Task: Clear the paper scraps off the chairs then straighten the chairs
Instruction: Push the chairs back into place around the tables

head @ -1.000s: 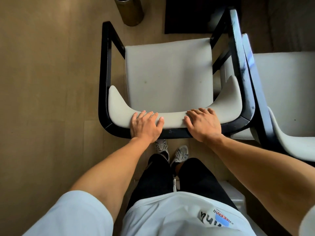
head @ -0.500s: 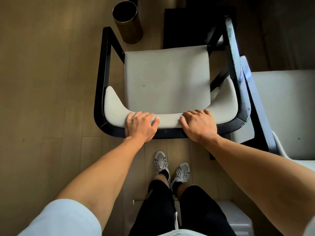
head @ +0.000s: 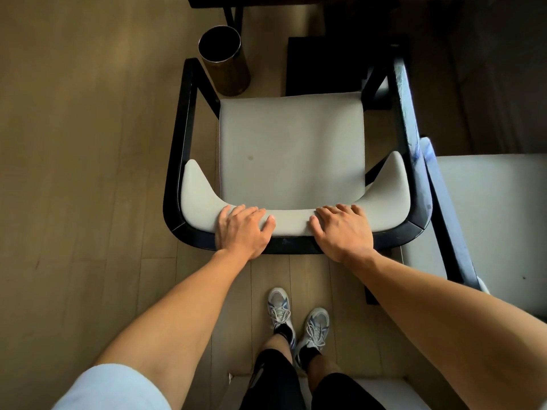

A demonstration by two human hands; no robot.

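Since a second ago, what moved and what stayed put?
The chair slid forward, away from the person's shoes, closer to the round bin and pulling ahead of the second chair beside it. Nothing was picked up or let go. Left hand and right hand still hold the padded backrest; the seat stays bare.

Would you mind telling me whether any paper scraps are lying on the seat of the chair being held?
No, the grey seat shows only bare upholstery with one small dark spot.
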